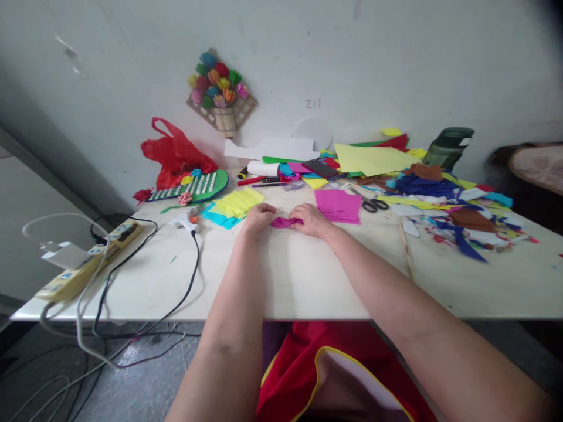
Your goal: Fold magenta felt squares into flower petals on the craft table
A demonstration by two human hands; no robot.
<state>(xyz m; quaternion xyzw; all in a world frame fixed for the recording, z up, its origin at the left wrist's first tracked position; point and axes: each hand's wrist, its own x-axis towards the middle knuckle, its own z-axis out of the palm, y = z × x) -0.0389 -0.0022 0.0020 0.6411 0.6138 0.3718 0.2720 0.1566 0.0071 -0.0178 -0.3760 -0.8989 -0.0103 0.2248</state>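
The right hand (310, 220) pinches one end of a magenta strip (281, 223), lying side to side between the hands, its far tip pointing at the left hand (258, 219); whether those curled fingers grip, I can't tell. Farther off, leftward of the left hand, slumps a red bag (178, 153), contents hidden; well right of the right hand, a green bottle (445, 151), its contents unclear.

Head-worn view, forward and down, close above table (310, 281), wall (299, 53) beyond (far right seemingly blurred)

Soft, muted light with slight blur.
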